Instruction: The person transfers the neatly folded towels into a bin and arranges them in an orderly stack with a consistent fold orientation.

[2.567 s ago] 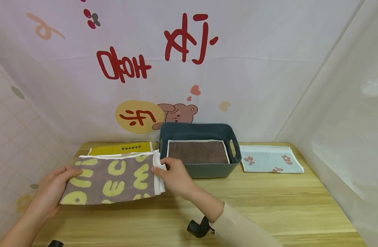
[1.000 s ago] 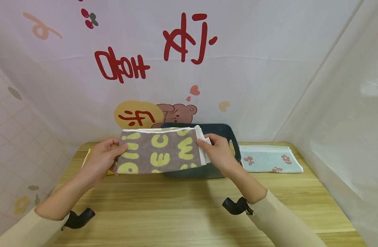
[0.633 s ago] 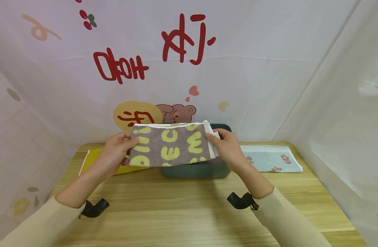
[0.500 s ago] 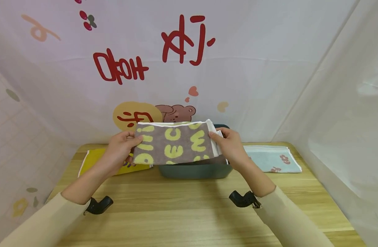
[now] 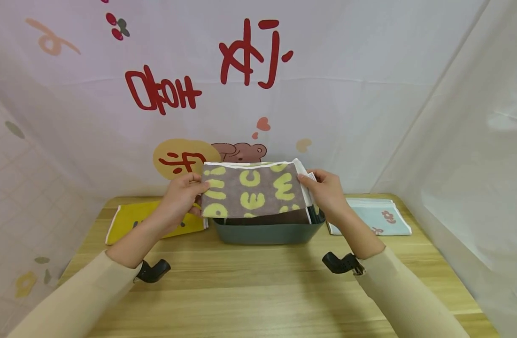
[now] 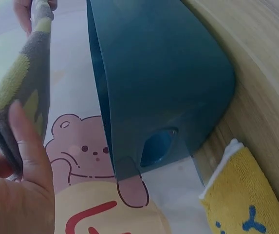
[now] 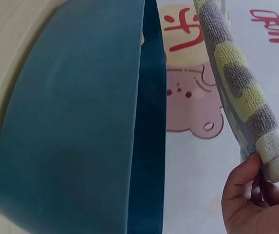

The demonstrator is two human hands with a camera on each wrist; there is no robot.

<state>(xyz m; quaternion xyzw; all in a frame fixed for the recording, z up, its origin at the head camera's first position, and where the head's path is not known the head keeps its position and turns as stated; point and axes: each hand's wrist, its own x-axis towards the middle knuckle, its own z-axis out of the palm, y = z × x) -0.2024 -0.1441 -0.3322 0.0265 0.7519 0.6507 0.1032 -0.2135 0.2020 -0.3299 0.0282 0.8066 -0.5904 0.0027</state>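
Note:
A folded grey-brown towel (image 5: 268, 190) with yellow-green letters hangs level between my two hands. Its left end is pinched by my left hand (image 5: 180, 199), thumb in front. At the white-hemmed right end, my right hand (image 5: 326, 192) pinches it the same way. Beneath and behind the towel stands a dark teal basket (image 5: 268, 234); both wrist views show the towel above its rim, apart from it. Inside the basket lies a brown folded towel (image 5: 279, 219) with white edging, mostly covered from the head view by the held one.
A yellow folded towel (image 5: 131, 218) lies left of the basket, partly behind my left forearm. On the right is a light blue folded towel (image 5: 368, 218) with pink flowers. The wooden table (image 5: 241, 291) meets a printed white cloth backdrop (image 5: 343, 117) behind.
Both hands have carried the lettered towel from the left, up and rightward, until it hangs over the basket. The yellow towel has come more into view behind it.

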